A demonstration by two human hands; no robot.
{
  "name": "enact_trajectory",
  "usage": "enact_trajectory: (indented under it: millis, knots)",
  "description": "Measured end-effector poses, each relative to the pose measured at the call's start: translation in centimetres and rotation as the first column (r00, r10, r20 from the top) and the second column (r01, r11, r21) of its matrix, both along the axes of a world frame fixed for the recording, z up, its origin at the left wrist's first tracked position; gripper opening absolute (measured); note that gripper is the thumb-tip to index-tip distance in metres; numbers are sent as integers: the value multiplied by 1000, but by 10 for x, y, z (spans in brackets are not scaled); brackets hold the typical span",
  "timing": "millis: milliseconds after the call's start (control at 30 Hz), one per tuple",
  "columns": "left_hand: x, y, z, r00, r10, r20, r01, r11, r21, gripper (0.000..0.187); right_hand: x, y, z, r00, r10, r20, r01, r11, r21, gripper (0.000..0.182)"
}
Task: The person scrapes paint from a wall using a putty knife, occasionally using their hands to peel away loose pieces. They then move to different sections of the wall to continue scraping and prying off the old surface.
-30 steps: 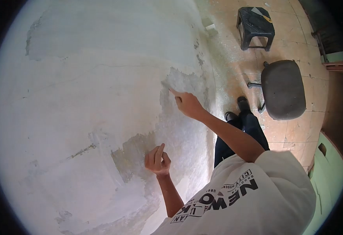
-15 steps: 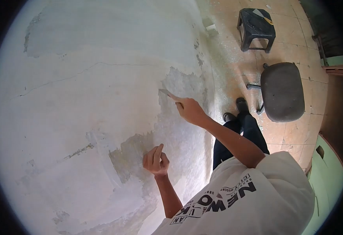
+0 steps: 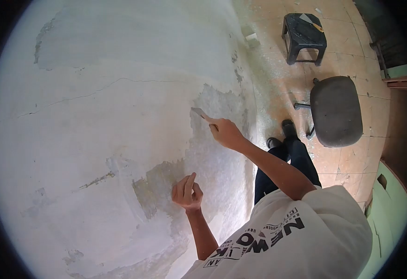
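My right hand (image 3: 226,133) is closed around the handle of a putty knife (image 3: 198,112). Its thin metal blade meets the wall (image 3: 96,111) at the upper left edge of a grey, stripped patch (image 3: 215,100). Lower down, my left hand (image 3: 187,193) is close in front of the wall beside a darker bare patch (image 3: 154,179). Its fingers are loosely bent and apart, with nothing seen in them. Pale coating with ragged edges surrounds both patches.
A black plastic stool (image 3: 303,39) stands ahead on the tiled floor (image 3: 347,60), with another scraper (image 3: 313,23) on its seat. Closer, a dark padded chair (image 3: 337,111) is right of my feet (image 3: 282,132). Pale flakes litter the floor along the wall. A green panel (image 3: 387,209) is at lower right.
The whole view has shifted slightly. Both hands keep nearly the same pose, and the putty knife's blade stays at the patch's edge.
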State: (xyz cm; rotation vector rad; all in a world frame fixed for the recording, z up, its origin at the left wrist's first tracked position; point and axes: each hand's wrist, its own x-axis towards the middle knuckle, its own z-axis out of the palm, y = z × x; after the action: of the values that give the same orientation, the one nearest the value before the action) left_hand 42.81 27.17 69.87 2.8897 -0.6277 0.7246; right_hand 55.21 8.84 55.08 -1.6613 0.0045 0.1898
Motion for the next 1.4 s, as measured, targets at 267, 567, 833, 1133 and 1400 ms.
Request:
enact_trajectory:
  millis: [267,567,833,1133,1400]
  knots:
    - [1,7,-4,999,8,33,-8,1000,-1,39,8,-6,-2,997,35,-71,-39,998,-56,52]
    - [3,3,-5,999,31,39,-32,999,14,38,17,-7,-3,999,-32,26,33,998,-52,56]
    - [8,-2,-1,999,-2,40,2,1000,12,38,15,-21,11,999,36,-39,-37,999,-16,53]
    - [2,4,3,999,-28,21,28,999,-22,39,23,-32,11,995,53,-86,-54,999,-2,48]
    - [-1,7,4,1000,-31,4,31,999,-44,38,33,-15,7,998,-8,-68,7,1000,-27,50]
